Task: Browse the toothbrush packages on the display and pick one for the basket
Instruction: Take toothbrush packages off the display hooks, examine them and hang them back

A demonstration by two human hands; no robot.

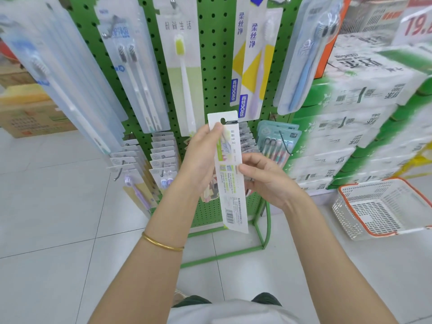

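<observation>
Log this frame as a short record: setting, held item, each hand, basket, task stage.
setting: shop aisle, green pegboard display with hanging packages
held item: toothbrush package, upright, printed back with barcode facing the camera
left hand: grips its upper part
right hand: pinches its right edge
basket: on the floor to the right, no package seen in it
stage: package in hand, not yet in basket

Small print on the held toothbrush package (231, 183) is blurring past reading, the fingers of the left hand (201, 157) are lying hidden behind it, and the price sign (418, 22) and basket (343, 216) are running off the right edge.
</observation>
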